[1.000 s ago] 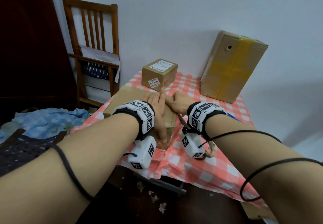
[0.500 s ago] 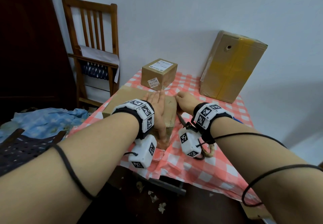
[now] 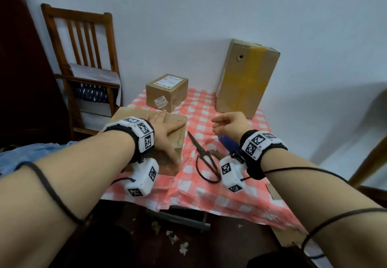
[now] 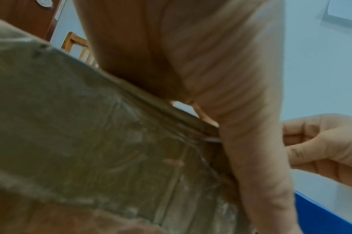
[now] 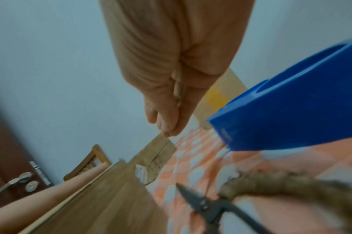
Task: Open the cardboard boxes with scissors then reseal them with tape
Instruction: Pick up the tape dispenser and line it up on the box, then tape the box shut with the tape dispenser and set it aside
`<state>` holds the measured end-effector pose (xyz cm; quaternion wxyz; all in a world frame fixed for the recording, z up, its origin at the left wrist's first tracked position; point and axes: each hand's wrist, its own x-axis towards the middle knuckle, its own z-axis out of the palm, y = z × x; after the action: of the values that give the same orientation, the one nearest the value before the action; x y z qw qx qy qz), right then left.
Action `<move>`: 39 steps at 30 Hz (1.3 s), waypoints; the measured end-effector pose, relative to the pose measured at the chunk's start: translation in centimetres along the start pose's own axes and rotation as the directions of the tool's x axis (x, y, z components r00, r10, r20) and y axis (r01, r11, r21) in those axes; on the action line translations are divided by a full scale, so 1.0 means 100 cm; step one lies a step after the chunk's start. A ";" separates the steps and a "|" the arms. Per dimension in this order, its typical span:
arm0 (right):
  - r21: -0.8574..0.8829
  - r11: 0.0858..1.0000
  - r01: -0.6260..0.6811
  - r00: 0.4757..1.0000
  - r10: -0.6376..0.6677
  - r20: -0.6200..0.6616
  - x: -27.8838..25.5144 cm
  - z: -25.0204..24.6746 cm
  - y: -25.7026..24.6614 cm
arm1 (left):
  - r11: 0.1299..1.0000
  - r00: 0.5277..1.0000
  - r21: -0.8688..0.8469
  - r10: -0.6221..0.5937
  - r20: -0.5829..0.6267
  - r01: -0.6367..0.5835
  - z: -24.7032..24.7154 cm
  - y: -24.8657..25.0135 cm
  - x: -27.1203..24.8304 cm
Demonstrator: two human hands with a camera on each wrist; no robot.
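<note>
One pair of scissors, tips toward the far wall, lengthwise.

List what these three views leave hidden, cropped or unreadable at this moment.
- Flat box seam: head view, covered by the left hand; left wrist view too blurred.
- Blue object: head view, mostly behind the right hand; right wrist view cuts it at the edge, so its identity is unclear.
- Small box labels: too small to read.
- Scissors handles: right wrist view, cut off and blurred.
</note>
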<state>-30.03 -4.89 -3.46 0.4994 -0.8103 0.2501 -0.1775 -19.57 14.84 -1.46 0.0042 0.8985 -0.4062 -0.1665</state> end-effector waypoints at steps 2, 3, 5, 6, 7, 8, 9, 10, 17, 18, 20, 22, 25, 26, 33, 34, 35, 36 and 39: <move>-0.066 0.998 0.001 0.989 -0.011 -0.150 -0.002 -0.019 0.010 | 0.999 0.999 -0.031 -0.015 0.028 0.015 -0.005 0.008 -0.005; -0.122 0.993 -0.007 0.976 -0.019 -0.215 -0.002 -0.027 0.015 | 0.999 0.999 -0.037 -0.011 0.034 0.013 -0.008 0.014 -0.008; -0.272 0.961 -0.056 0.961 -0.022 -0.276 -0.001 -0.039 0.021 | 1.000 1.000 -0.004 0.004 0.009 -0.004 -0.017 0.030 -0.010; -0.390 0.915 -0.100 0.968 -0.002 -0.252 -0.001 -0.042 0.024 | 1.000 1.000 -0.006 0.008 0.008 -0.008 -0.020 0.040 -0.009; -0.529 0.838 -0.131 0.978 0.023 -0.205 0.000 -0.044 0.027 | 1.000 1.000 -0.025 0.010 0.009 -0.009 -0.023 0.050 -0.006; -0.654 0.742 -0.149 0.986 0.058 -0.159 0.000 -0.044 0.031 | 0.999 1.000 -0.036 0.011 0.000 -0.011 -0.024 0.058 -0.001; -0.735 0.659 -0.158 0.987 0.099 -0.123 0.000 -0.044 0.036 | 0.999 1.000 -0.031 0.012 -0.025 -0.013 -0.025 0.066 0.004; -0.784 0.601 -0.157 0.986 0.140 -0.091 0.000 -0.043 0.040 | 1.000 0.998 -0.022 0.015 -0.055 -0.016 -0.024 0.072 0.010; -0.800 0.575 -0.169 0.966 0.256 -0.020 0.004 -0.038 0.065 | 0.985 0.982 -0.155 0.045 -0.181 -0.073 -0.014 0.093 0.024; -0.789 0.590 -0.170 0.967 0.254 -0.018 0.003 -0.041 0.064 | 0.978 0.980 -0.199 0.027 -0.195 -0.067 -0.015 0.094 0.024; -0.743 0.651 -0.157 0.976 0.216 -0.016 0.000 -0.051 0.059 | 0.959 0.974 -0.278 -0.009 -0.225 -0.055 -0.017 0.095 0.027; -0.634 0.759 -0.149 0.985 0.170 -0.027 -0.005 -0.062 0.048 | 0.925 0.967 -0.377 -0.051 -0.251 -0.049 -0.020 0.096 0.029; -0.294 0.936 -0.194 0.980 0.169 -0.109 -0.018 -0.076 0.028 | 0.799 0.952 -0.600 -0.150 -0.267 -0.043 -0.023 0.099 0.039; -0.159 0.966 -0.205 0.972 0.183 -0.144 -0.023 -0.080 0.021 | 0.726 0.955 -0.687 -0.178 -0.237 -0.035 -0.024 0.101 0.042; 0.323 0.937 -0.136 0.938 0.227 -0.263 -0.040 -0.082 0.003 | 0.237 0.969 -0.955 -0.208 0.130 0.179 -0.009 0.112 0.036; 0.328 0.931 -0.160 0.935 0.250 -0.252 -0.041 -0.083 0.002 | 0.209 0.971 -0.958 -0.177 0.160 0.196 -0.007 0.112 0.036; 0.326 0.929 -0.176 0.936 0.261 -0.237 -0.043 -0.082 0.001 | 0.187 0.975 -0.962 -0.140 0.172 0.197 -0.005 0.112 0.037; 0.328 0.928 -0.177 0.941 0.257 -0.220 -0.043 -0.082 0.001 | 0.175 0.979 -0.966 -0.103 0.177 0.193 -0.005 0.113 0.037; 0.291 0.941 -0.174 0.951 0.237 -0.200 -0.048 -0.082 -0.004 | 0.142 0.984 -0.974 -0.049 0.173 0.178 -0.008 0.113 0.028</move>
<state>-38.19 -7.85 0.29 0.5885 -0.6775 0.3637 -0.2498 -25.80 5.13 0.04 0.5552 0.6968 -0.1305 -0.4349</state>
